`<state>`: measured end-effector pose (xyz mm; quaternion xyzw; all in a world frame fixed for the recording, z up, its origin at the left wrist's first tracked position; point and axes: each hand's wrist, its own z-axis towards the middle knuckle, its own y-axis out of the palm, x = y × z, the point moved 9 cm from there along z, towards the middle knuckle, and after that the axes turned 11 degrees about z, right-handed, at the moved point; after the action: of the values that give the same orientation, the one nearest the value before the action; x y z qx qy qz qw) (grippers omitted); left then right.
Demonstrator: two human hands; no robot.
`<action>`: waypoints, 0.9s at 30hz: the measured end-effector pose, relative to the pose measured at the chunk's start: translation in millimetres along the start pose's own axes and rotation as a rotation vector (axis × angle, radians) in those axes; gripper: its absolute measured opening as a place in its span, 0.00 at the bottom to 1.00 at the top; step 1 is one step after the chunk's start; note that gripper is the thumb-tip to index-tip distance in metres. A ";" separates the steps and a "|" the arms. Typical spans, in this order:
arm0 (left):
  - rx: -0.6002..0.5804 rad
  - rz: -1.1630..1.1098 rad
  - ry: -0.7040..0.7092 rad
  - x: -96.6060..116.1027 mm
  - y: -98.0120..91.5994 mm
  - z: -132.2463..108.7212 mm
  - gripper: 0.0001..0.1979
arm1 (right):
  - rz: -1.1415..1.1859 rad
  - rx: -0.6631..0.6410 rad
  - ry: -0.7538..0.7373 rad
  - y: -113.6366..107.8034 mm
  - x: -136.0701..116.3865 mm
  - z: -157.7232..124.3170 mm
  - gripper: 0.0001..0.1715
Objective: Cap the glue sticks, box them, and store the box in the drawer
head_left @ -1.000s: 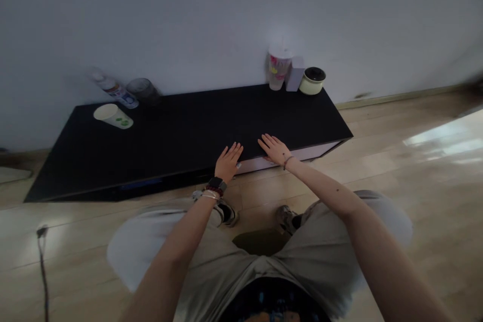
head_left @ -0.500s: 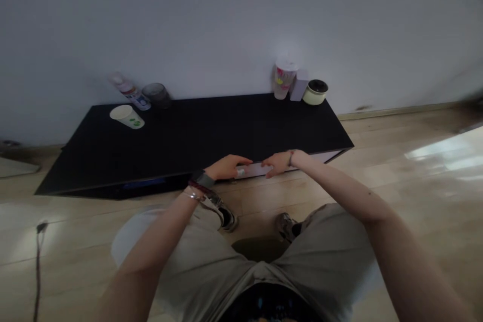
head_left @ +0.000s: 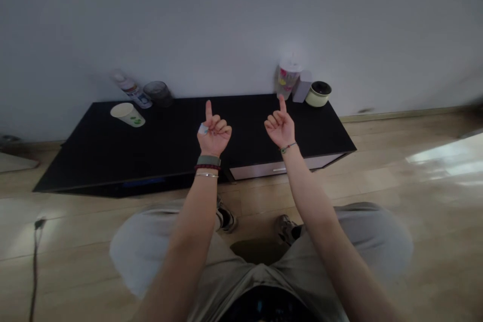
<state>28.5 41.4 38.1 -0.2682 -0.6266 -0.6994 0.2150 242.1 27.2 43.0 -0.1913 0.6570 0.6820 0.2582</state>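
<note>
My left hand (head_left: 213,131) is raised in front of the low black cabinet (head_left: 169,146), palm toward me, index finger pointing up and the other fingers curled; it holds nothing. A white bandage wraps its thumb and bracelets circle the wrist. My right hand (head_left: 279,126) mirrors it to the right, index finger up, other fingers folded, empty. Both hands hover above the cabinet top without touching it. A pale drawer front (head_left: 279,167) shows below the cabinet's front edge, under my right wrist.
On the cabinet's back left stand a paper cup (head_left: 126,113), a tilted plastic bottle (head_left: 130,89) and a dark glass jar (head_left: 158,93). At back right are a lidded drink cup (head_left: 287,78), a small white box (head_left: 302,86) and a yellow bowl (head_left: 318,93). A cable (head_left: 35,261) lies on the wooden floor.
Both hands left the cabinet's front edge by the drawer and rose in front of me, each curling into a fist with the index finger pointing up.
</note>
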 end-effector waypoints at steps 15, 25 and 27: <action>0.066 0.028 -0.118 -41.8 -18.3 2.7 0.25 | 0.090 0.025 0.061 -19.1 30.5 -6.8 0.48; 0.009 -0.009 -0.085 -29.9 -1.3 3.6 0.27 | 0.174 0.051 0.066 -18.8 28.2 -4.8 0.46; 0.029 -0.017 -0.096 -31.1 -4.0 1.5 0.26 | 0.208 0.051 0.073 -19.6 29.3 -5.5 0.45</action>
<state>49.8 42.2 15.1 -0.2929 -0.6486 -0.6783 0.1826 230.2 24.8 9.4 -0.1402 0.6993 0.6809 0.1664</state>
